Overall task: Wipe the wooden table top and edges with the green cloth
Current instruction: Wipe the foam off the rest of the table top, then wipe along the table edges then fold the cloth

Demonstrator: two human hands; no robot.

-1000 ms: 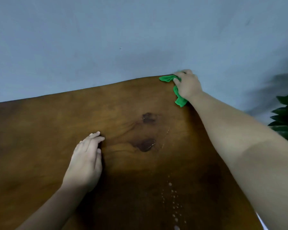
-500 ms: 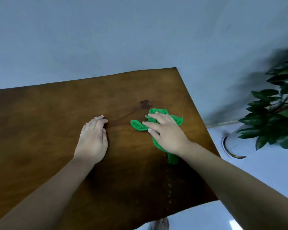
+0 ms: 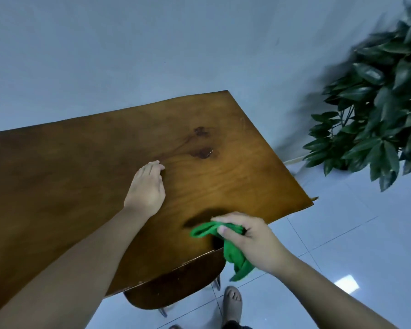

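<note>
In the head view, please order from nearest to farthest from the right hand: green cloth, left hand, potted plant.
1. Green cloth, gripped in the right hand.
2. Left hand, flat on the tabletop.
3. Leafy green potted plant, on the floor, far right.

A plain room with a pale wall, a shiny floor and a big plant.

You look down at a pale blue-grey wall (image 3: 152, 48) with nothing on it. To your right stands a plant (image 3: 377, 110) with lots of dark green, shiny leaves, close to the wall; its leaves look a bit blurry. The floor (image 3: 356, 245) is made of big, light tiles with thin lines between them, and you can see a small bright patch of light (image 3: 347, 282) shining on it. Near you, a brown wooden chair seat (image 3: 176, 288) with thin metal legs pokes out below. The light in the room is soft and cool.
</note>
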